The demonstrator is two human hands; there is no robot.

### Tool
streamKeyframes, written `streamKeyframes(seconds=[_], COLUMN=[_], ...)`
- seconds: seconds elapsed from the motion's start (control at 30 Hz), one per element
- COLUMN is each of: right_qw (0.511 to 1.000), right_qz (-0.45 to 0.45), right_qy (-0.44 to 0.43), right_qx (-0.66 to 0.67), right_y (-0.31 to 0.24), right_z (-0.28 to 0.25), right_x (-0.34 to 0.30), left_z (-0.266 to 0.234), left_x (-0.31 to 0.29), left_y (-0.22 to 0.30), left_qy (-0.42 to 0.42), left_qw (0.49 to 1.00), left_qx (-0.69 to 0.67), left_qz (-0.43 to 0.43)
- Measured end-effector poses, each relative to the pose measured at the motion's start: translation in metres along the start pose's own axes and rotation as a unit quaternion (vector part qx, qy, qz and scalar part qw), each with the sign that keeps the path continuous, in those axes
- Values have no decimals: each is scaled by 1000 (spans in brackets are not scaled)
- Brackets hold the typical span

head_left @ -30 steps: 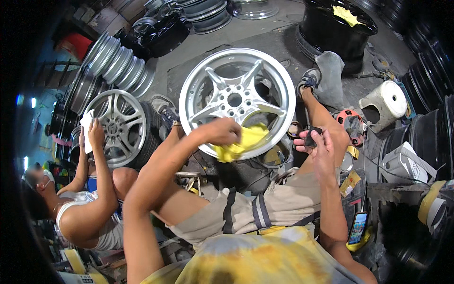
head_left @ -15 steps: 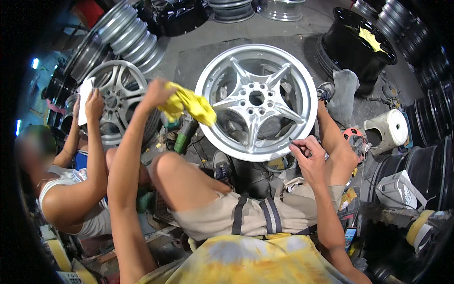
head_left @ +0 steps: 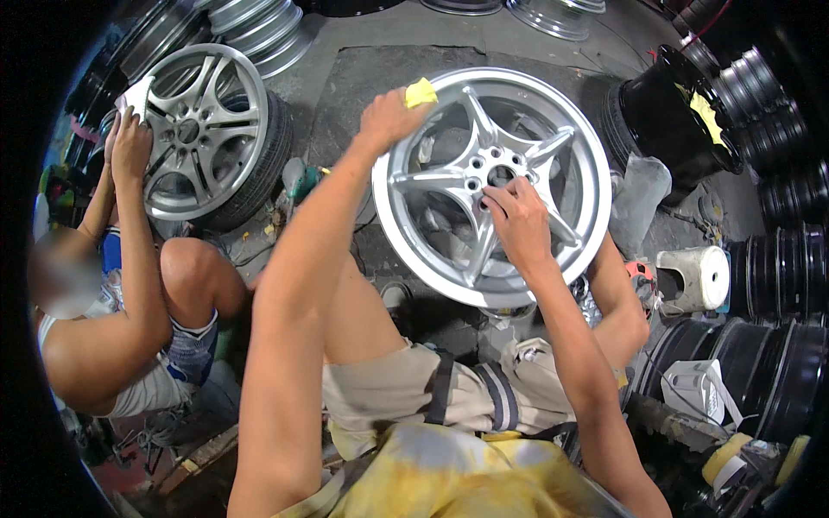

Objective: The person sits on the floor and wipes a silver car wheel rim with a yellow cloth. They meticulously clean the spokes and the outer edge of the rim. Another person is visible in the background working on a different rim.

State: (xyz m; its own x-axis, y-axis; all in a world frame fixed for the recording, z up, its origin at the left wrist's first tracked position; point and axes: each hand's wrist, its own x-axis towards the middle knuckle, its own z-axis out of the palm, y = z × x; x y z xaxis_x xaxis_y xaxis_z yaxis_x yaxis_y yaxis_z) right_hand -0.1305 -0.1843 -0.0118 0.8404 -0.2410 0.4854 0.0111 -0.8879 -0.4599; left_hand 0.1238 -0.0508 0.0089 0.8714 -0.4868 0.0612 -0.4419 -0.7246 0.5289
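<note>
A silver alloy wheel rim (head_left: 436, 180) with several spokes lies in front of me. At its upper-left edge my left hand (head_left: 389, 119) is closed on a yellow cloth (head_left: 420, 92), of which only a small part shows beyond the fingers. My right hand (head_left: 521, 224) reaches over the wheel's centre. Its thumb and fingertips are bunched at a bolt hole beside the hub opening, and whatever they may pinch is hidden.
At left a person holds a white sheet (head_left: 136, 93) against a grey wheel with a tyre (head_left: 207, 142). A black wheel barrel (head_left: 661, 112) with a yellow cloth (head_left: 706, 116) stands at right, near a white stool (head_left: 701, 274). A green power tool (head_left: 300, 179) lies left of my wheel.
My left hand has swung right and up with the yellow cloth to the wheel's edge. My right hand has moved from the lower-right edge to the hub. The view has shifted.
</note>
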Motion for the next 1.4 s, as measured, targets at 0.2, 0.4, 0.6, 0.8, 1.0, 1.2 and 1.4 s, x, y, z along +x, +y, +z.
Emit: streamKeyframes(seconds=[0.2,0.4,0.6,0.8,1.0,1.2,1.4], right_qw=[1000,1000,1000,1000,999,998,997], right_qz=[-7,1,14,7,37,37,37], right_qy=[5,-10,13,-4,5,22,6], right_qx=[-13,-22,-4,16,34,51,63], right_y=[-2,-4,3,-1,-2,6,6], right_z=[9,12,17,14,16,17,15], right_x=[9,10,26,18,19,27,19], left_z=[6,11,5,6,7,9,9], left_x=[-1,-1,-6,-8,-6,-6,-8], left_y=[-10,-15,-2,-5,-8,-7,-7], left_qy=[32,63,39,51,58,52,54], left_qw=[999,998,999,999,998,999,998], left_qx=[-2,-19,-4,-9,-19,-9,-10], left_qz=[1,16,-1,-8,-5,4,13])
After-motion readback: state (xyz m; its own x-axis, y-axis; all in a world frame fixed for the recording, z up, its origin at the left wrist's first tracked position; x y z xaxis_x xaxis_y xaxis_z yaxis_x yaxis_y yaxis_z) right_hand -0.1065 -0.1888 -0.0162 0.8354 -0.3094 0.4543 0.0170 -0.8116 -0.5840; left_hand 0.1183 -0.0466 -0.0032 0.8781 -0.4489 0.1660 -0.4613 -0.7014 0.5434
